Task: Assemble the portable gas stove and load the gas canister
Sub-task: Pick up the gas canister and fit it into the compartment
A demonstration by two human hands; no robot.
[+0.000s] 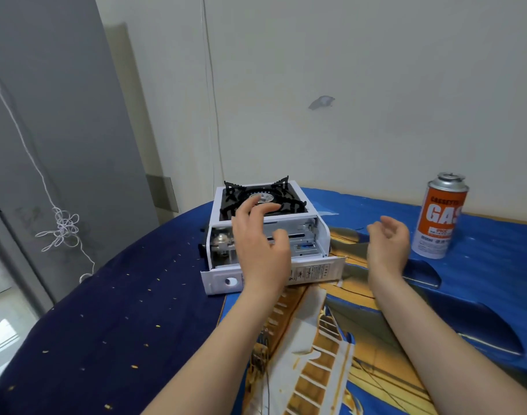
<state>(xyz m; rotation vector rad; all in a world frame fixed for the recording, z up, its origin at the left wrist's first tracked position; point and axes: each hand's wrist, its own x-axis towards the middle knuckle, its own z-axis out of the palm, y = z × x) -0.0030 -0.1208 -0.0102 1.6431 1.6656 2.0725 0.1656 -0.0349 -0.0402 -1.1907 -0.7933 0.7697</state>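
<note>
A white portable gas stove (313, 209) sits on the blue table, with its black pan support (235, 202) in place on top. Its canister compartment (304, 238) faces me, and the lid (316, 272) is folded down flat on the cloth. My left hand (260, 244) hovers over the compartment with fingers spread, holding nothing. To the right of the stove, my right hand (388, 239) floats above the table with loosely curled fingers, empty. An orange and white gas canister (437, 217) stands upright at the far right, beyond my right hand.
The table carries a blue printed cloth (121, 310) and stands against a pale wall (346, 85). A grey panel (55, 130) with a tangled white cord (63, 229) is at the left.
</note>
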